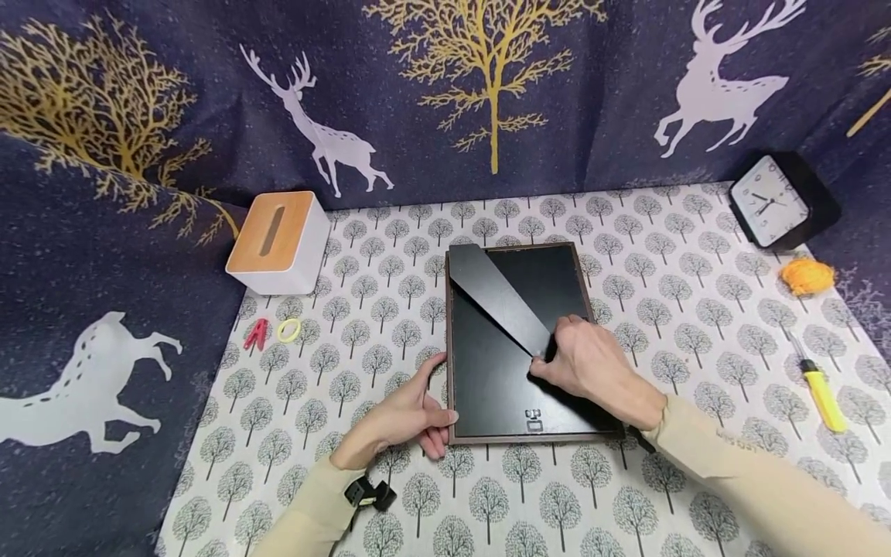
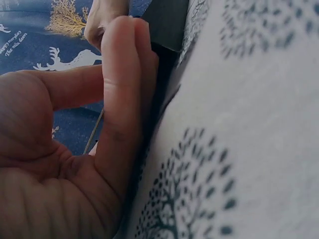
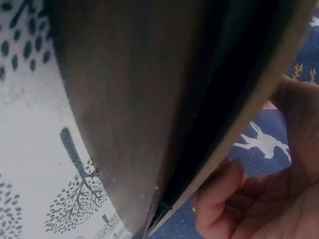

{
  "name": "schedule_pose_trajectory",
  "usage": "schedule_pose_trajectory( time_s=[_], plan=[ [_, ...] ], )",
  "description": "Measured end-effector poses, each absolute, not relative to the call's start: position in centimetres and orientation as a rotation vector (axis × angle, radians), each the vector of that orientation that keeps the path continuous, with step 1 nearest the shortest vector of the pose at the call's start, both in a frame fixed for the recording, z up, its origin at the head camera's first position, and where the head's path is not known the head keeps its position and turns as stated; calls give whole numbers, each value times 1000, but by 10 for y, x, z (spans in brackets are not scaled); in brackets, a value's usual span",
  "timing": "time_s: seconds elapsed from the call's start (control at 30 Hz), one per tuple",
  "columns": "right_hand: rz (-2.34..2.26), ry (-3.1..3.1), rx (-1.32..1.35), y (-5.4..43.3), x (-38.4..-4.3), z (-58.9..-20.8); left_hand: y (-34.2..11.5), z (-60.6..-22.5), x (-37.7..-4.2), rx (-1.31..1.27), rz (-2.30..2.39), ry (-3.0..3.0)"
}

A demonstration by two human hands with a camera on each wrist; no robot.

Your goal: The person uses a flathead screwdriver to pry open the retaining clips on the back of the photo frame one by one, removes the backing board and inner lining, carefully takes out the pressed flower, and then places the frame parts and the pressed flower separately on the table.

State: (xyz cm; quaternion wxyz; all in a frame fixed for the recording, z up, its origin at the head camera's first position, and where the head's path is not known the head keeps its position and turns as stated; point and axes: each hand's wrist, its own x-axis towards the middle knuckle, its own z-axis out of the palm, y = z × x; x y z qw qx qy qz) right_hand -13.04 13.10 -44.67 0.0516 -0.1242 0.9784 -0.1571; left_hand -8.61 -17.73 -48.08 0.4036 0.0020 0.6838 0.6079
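A picture frame [image 1: 451, 387] with a thin brown border lies back up on the patterned cloth, its black backing board [image 1: 487, 371] showing. Across the board runs a black easel stand [image 1: 497, 298], wide at the upper left and narrowing toward the middle. My right hand [image 1: 581, 356] pinches the narrow lower end of this stand between thumb and fingers. At the frame's lower left edge rests my left hand [image 1: 414, 418], its thumb on the border and its forefinger stretched along the side. In the left wrist view the fingers [image 2: 122, 84] lie straight beside the frame.
At the back left stands a white tissue box [image 1: 278, 240] with a wooden lid. Near it lie a red clip [image 1: 256, 334] and a yellow ring [image 1: 288, 330]. On the right are a black clock [image 1: 780, 201], orange yarn [image 1: 807, 276] and a yellow-handled screwdriver [image 1: 824, 396].
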Motion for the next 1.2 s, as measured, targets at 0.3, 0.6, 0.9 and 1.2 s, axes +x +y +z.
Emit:
schedule_pose_trajectory(
  time_s=[0.3,0.6,0.9,1.2],
  plan=[
    [-374,3080,-406,131,-125,-446,-167,-477,-80,-3,1522,1806],
    [-632,2986,-374,140,-126,-445,-166,-478,-80,-34,1468,1894],
    [-812,2985,-56,180,-96,-444,-166,-478,-80,-15,1457,1911],
    [-949,2808,43,185,-85,-449,-166,-480,-80,-7,1487,1881]
  ],
)
